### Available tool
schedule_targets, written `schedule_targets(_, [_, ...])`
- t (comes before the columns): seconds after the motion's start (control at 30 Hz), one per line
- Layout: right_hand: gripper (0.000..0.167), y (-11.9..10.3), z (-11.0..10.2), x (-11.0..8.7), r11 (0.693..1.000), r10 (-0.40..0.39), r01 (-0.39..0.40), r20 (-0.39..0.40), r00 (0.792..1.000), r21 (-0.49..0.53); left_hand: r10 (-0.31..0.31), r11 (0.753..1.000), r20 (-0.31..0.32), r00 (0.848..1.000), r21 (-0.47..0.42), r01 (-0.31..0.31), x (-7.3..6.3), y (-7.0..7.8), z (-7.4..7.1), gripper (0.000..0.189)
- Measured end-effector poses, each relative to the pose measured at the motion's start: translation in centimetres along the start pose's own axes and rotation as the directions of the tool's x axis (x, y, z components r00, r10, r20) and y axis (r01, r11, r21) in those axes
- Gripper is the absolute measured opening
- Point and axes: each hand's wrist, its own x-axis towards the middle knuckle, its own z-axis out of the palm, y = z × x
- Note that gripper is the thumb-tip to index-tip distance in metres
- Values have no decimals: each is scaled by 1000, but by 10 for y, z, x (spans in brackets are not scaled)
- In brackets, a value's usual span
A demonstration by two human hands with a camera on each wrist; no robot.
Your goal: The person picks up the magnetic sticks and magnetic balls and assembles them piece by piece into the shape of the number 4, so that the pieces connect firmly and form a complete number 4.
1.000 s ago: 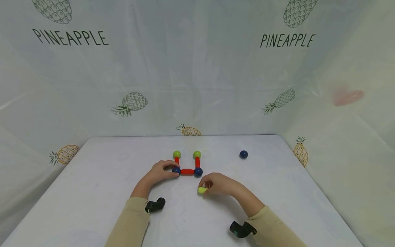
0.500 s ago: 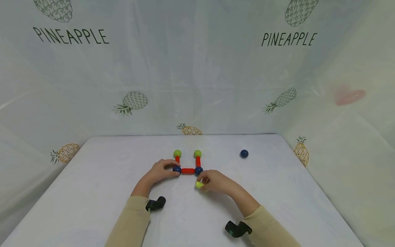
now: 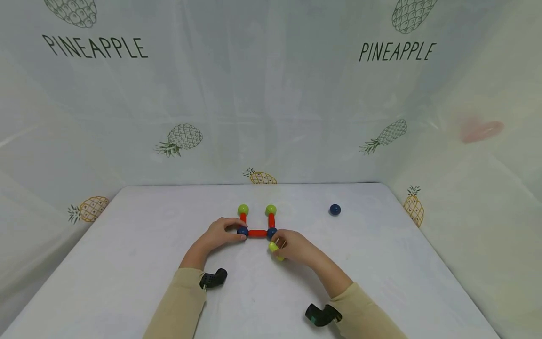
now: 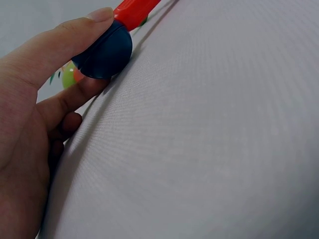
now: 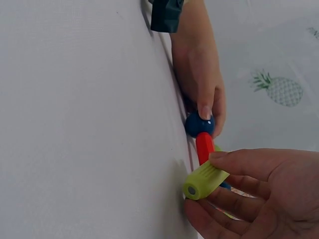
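My left hand (image 3: pixel 219 232) pinches a dark blue ball (image 4: pixel 110 52) between thumb and fingers at the near left corner of a ball-and-rod frame. A red rod (image 3: pixel 257 233) links that ball to a second blue ball (image 3: pixel 271 232) on the right. From each blue ball another red rod runs away from me, ending in a light green ball (image 3: pixel 271 209). My right hand (image 3: pixel 294 246) holds a yellow-green rod (image 5: pixel 203 181) between thumb and fingers, its far end close to the near side of the right blue ball. A grey disc shows at the rod's other end.
A loose dark blue ball (image 3: pixel 335 210) lies on the white table (image 3: pixel 106 278) at the back right. Behind the table hangs a pale curtain (image 3: pixel 237 94) with pineapple prints. Black wrist cameras (image 3: pixel 322 315) jut from both sleeves.
My right hand has moved away from me and slightly left, bringing the yellow-green rod closer to the right blue ball and turning it. The left hand keeps its pinch on the left ball.
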Motion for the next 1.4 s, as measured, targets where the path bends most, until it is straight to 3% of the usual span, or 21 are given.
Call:
schedule_targets(0.47, [29,2,6,7,996,64,-59,-78,995,70,0,1000,2,1000,-12,0,-1,-2,0,32])
schedule_targets(1.4, [38,1,12,17,983,161,-146,-137,977,115,-15,1000,-7,1000,-9,14,-1,-1,1,31])
